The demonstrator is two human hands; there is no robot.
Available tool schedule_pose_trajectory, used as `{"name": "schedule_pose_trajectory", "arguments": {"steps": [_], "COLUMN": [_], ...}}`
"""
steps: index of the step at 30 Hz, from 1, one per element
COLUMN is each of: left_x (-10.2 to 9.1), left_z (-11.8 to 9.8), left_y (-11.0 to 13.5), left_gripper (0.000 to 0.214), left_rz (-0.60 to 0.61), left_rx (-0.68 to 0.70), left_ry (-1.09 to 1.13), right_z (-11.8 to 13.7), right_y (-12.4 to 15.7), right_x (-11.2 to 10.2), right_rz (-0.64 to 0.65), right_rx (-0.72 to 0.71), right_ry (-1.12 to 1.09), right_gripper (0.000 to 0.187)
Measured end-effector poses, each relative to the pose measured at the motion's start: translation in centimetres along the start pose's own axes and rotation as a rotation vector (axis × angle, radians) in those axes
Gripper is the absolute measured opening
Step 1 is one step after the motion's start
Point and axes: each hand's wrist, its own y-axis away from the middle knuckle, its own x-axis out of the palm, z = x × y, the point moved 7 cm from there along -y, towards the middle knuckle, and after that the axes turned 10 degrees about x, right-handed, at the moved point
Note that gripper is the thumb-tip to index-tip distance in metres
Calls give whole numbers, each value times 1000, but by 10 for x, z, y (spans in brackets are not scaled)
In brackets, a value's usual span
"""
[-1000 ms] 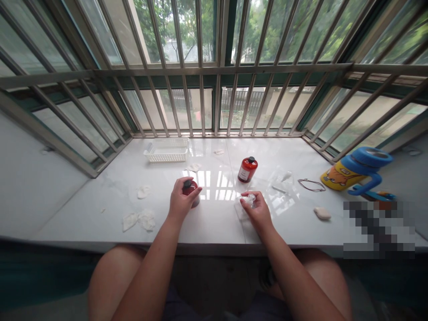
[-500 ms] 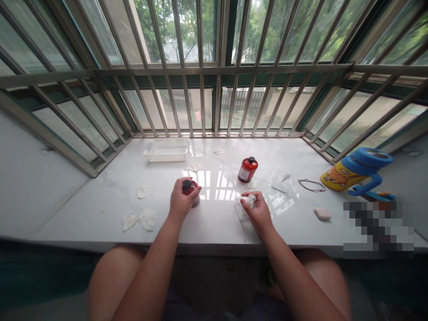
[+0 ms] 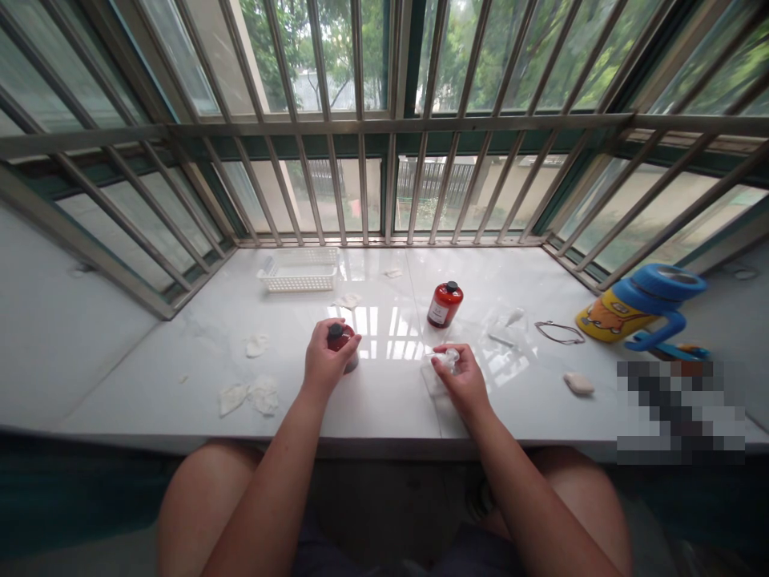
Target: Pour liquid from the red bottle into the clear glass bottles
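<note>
My left hand (image 3: 328, 361) is wrapped around a red bottle with a black cap (image 3: 341, 340), which stands on the white marble sill (image 3: 384, 413) with its lower part behind my fingers. My right hand (image 3: 464, 378) pinches a small clear plastic piece (image 3: 449, 358), possibly a little bottle or pump top. It rests over a clear plastic film (image 3: 433, 378). A second red bottle with a black cap and white label (image 3: 445, 305) stands upright beyond and between my hands, touching neither.
A white plastic basket (image 3: 297, 272) stands at the back left, with crumpled tissue scraps (image 3: 249, 397) nearby. To the right lie clear wrapping (image 3: 508, 330), a thin wire loop (image 3: 558, 332), a pale lump (image 3: 579, 384) and a yellow cup with a blue lid (image 3: 637, 304). Window bars line the far edge.
</note>
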Motion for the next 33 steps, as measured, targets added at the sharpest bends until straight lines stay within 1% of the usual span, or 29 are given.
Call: {"name": "schedule_pose_trajectory", "arguments": {"steps": [11,26,33], "left_x": [0,0,-1], "left_z": [-2,-2,-2], "left_y": [2,1,1], "left_gripper": [42,40,41], "left_rz": [-17,-8,-7], "left_rx": [-40,-2,-15], "left_ry": [17,7,-6], "right_z": [2,5,5], "right_y": [1,2,2], "right_x": [0,0,0], "right_rz": [-13,-12,-9], "right_rx": [-10,-10,0], "right_ry": [20,21,26], "right_gripper": [43,44,44]}}
